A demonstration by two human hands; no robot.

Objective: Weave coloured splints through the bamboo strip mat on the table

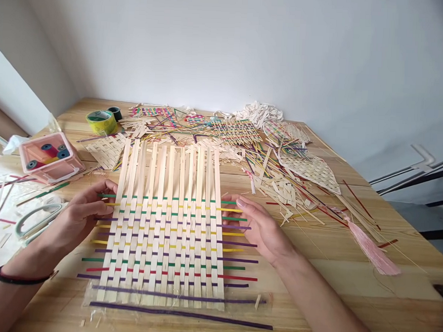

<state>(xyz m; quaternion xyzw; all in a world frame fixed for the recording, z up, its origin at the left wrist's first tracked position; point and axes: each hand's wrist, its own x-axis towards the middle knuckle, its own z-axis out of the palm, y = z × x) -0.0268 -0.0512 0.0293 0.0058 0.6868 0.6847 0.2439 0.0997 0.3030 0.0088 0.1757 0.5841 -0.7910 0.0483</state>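
A half-woven panel [162,244] of pale upright bamboo-like strips lies flat before me, crossed by thin green, yellow, purple and red strips. My left hand [88,203] is closed at its upper left edge, fingers around the end of the topmost green strip [228,202]. At the opposite edge, my right hand [259,225] pinches that strip's other end, the thumb on top; its lower fingers are partly hidden behind the colored ends. Clear tape [266,307] covers the panel's bottom edge. A loose purple strip [180,314] lies just below.
On the left stand a pink box [52,172] with thread spools, pale-handled scissors [27,230] and a yellow tape roll [101,122]. Woven pieces [238,131] and scraps pile up at the back. A woven fan [312,168] with a pink tassel [373,247] lies to the right.
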